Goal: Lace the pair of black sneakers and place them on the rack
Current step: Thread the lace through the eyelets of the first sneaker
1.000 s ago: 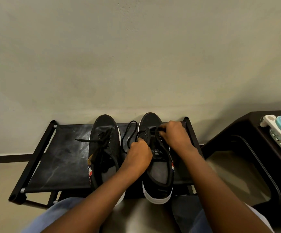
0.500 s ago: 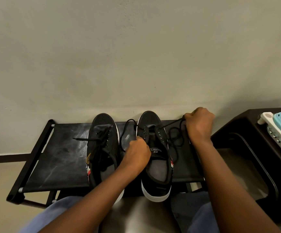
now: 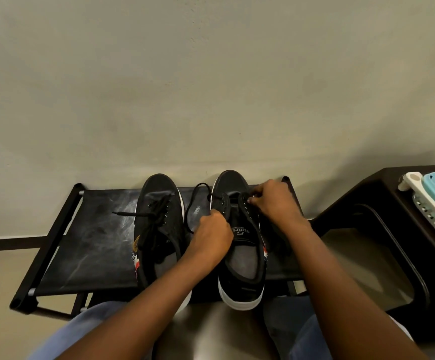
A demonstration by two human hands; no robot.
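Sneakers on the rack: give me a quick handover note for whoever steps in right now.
Left hand grips the right sneaker at its left eyelet flap. Right hand pinches the lace at the right eyelets.
Both sneakers sit on the rack, toes to the wall.
Left sneaker: laced, ends loose, apparently not tied.
Left to do: finish lacing the right sneaker, then set the pair straight.

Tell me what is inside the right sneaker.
Inside the right sneaker a grey insole shows, and a tongue label with white letters. The toe part is hidden under the tongue and both hands.
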